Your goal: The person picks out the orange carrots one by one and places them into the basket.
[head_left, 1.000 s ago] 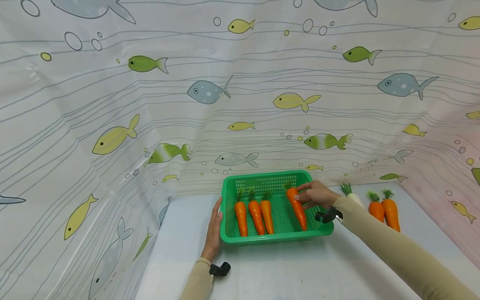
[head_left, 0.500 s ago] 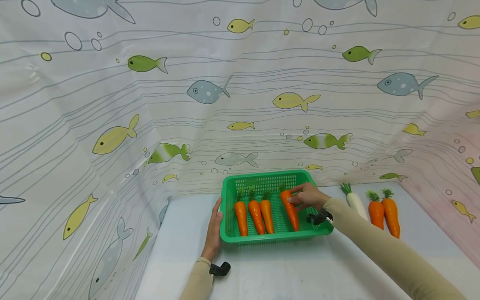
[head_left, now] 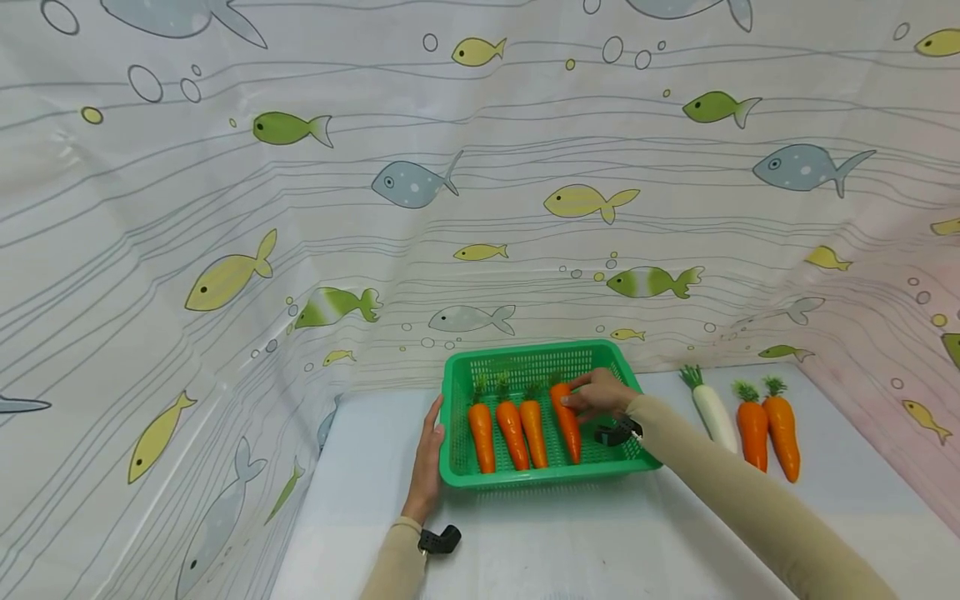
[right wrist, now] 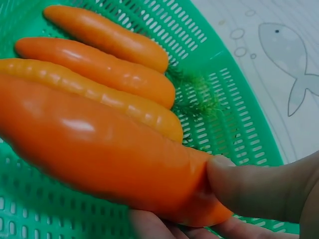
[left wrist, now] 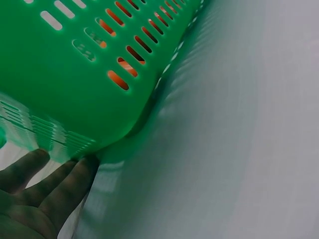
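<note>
A green perforated plastic basket (head_left: 551, 477) stands on the white table against the patterned backdrop. Inside its left half, three carrots (head_left: 482, 437) lie side by side, leafy tops toward the back. My right hand (head_left: 602, 393) pinches a fourth carrot (head_left: 566, 423) near its top end, thumb on one side and fingers beneath, just right of that row. In the right wrist view the held carrot (right wrist: 99, 149) overlaps the nearest one. My left hand (head_left: 427, 467) rests along the basket's left side with fairly straight fingers; the left wrist view shows its fingertips at the basket wall (left wrist: 75, 99).
To the right of the basket lie a white radish (head_left: 714, 417) with green leaves and two more carrots (head_left: 782, 429) on the table (head_left: 540, 550). A sheet with printed fish (head_left: 480, 283) rises behind and at both sides.
My right hand has moved left inside the basket, bringing the pinched carrot closer to the row of three. More of the white radish now shows. The left hand stays in place.
</note>
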`<state>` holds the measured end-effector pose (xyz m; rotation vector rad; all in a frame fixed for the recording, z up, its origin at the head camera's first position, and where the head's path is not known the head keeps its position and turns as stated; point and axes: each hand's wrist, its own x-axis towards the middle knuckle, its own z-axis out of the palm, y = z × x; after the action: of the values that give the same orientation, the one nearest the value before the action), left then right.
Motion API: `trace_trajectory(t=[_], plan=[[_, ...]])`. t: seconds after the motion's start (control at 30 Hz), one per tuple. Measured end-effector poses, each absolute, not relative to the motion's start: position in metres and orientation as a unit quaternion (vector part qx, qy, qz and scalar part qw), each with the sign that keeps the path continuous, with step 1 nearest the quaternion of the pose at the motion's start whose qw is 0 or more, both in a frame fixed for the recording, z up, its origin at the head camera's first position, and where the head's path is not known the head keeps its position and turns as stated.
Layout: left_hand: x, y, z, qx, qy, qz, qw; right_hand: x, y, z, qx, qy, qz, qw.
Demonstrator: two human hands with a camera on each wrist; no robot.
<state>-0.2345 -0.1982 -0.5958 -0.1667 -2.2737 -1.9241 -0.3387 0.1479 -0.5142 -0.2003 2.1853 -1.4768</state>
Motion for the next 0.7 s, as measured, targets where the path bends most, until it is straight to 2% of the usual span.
trace_trajectory(t=[0.7], plan=[[-0.236,-0.198,-0.597,-0.062,-0.759,-0.642,0.088,-0.346,0.132,-0.531,-0.086,0.794,-0.538,0.271]])
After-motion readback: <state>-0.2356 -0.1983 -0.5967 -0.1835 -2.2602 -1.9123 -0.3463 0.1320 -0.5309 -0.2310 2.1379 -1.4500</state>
